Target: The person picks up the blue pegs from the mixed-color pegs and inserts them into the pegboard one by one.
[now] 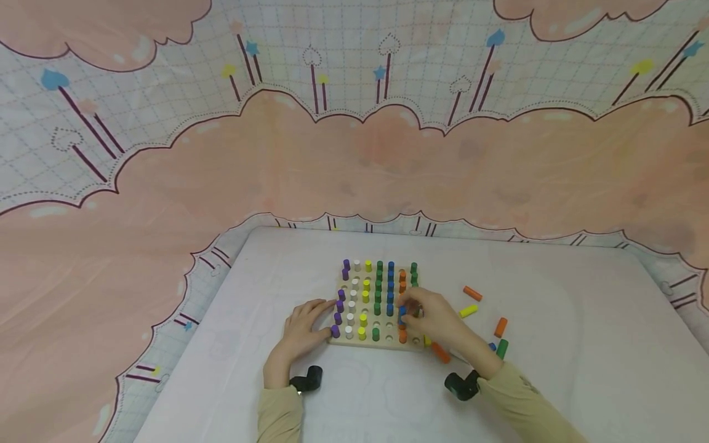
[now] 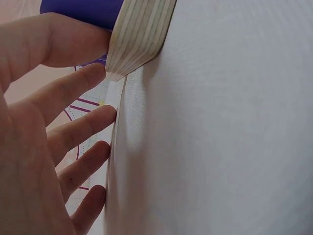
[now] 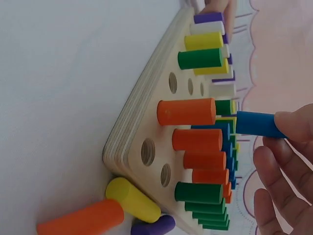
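A wooden pegboard (image 1: 384, 344) with rows of purple, white, yellow, green, blue and orange pegs lies on the white table. My right hand (image 1: 434, 317) pinches a blue peg (image 3: 257, 124) between thumb and fingertips, above the board's right part. In the right wrist view, that peg is apart from the board, near the tops of the orange pegs (image 3: 188, 112). My left hand (image 1: 303, 327) rests at the board's left edge with fingers spread. In the left wrist view its thumb and index finger touch the board's layered side (image 2: 137, 44), beside a purple peg (image 2: 80, 12).
Loose pegs lie to the right of the board: an orange peg (image 1: 472, 293), a yellow peg (image 1: 468, 311), a green peg (image 1: 502, 349) and several others. A loose purple peg (image 3: 154, 225) lies close to the board's side. A patterned cloth (image 1: 354, 166) hangs behind the table.
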{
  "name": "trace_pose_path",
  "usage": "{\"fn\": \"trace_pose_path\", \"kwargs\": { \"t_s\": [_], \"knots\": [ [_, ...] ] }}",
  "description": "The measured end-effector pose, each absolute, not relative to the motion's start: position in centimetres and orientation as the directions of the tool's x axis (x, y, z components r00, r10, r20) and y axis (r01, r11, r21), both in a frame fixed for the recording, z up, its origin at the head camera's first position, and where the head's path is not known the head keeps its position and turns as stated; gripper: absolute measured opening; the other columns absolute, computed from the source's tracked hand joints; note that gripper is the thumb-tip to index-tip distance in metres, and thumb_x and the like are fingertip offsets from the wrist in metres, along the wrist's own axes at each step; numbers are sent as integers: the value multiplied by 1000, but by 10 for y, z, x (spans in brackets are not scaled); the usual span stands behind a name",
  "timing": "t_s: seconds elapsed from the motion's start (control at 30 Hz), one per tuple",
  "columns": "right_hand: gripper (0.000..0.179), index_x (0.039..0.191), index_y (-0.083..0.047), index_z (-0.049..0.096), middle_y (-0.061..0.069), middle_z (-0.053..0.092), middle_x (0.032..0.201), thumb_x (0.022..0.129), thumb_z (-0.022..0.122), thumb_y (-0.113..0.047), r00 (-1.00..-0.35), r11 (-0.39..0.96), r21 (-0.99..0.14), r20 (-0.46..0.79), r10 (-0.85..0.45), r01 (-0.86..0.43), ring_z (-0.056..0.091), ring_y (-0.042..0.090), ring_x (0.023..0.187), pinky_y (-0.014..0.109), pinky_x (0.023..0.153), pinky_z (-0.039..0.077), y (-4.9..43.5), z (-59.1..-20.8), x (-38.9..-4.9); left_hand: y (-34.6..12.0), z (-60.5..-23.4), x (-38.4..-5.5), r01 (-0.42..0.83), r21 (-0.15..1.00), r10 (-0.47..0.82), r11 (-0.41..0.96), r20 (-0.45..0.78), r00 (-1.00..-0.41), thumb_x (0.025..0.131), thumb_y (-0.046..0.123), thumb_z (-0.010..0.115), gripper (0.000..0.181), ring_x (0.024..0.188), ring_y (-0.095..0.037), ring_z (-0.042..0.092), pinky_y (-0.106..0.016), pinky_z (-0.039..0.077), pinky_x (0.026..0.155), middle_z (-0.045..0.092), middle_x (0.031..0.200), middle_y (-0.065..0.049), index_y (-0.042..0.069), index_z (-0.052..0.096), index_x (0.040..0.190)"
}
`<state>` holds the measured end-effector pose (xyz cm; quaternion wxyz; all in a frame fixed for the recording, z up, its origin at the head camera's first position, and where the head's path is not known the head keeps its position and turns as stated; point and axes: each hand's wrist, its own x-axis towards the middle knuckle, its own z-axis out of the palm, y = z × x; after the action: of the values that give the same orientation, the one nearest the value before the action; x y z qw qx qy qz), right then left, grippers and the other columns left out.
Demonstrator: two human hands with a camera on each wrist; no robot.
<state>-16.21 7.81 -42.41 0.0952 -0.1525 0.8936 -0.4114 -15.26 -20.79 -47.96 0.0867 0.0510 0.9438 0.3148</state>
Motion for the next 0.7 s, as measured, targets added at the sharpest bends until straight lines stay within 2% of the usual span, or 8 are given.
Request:
{"fn": "trace_pose_path", "kwargs": {
  "t_s": [0.1,0.33,0.5,0.7],
  "knots": [
    [22,103,-10,65,-3,63,91,82,68,-2,-934,599,-783,-67,-351,-169,54,13,85,29,75,49,73,-425,-163,-207,-481,-153,36,601,146,798,-136,-980,80,18,58,60,137,-34,31,-61,25,108,43,147,-8,25,51,139],
    [19,99,-12,65,-2,60,86,82,69,-3,-928,602,-780,-78,-363,-170,52,14,79,23,63,45,66,-431,-167,-208,-480,-153,51,608,158,792,-123,-980,78,18,59,62,135,-35,33,-62,25,107,44,146,-9,24,51,139],
    [19,97,-11,65,2,63,90,81,70,-2,-916,606,-758,-28,-400,-241,52,13,79,21,67,46,65,-440,-170,-209,-482,-153,51,608,157,793,-124,-980,79,18,59,61,136,-35,32,-62,25,108,44,147,-9,24,51,139],
    [20,96,-13,65,0,61,92,80,71,-4,-910,628,-723,2,-414,-287,52,12,82,22,73,46,64,-450,-172,-209,-483,-154,50,610,158,791,-125,-979,78,18,59,61,135,-35,32,-61,25,108,44,146,-9,24,51,139]
  ]
}}
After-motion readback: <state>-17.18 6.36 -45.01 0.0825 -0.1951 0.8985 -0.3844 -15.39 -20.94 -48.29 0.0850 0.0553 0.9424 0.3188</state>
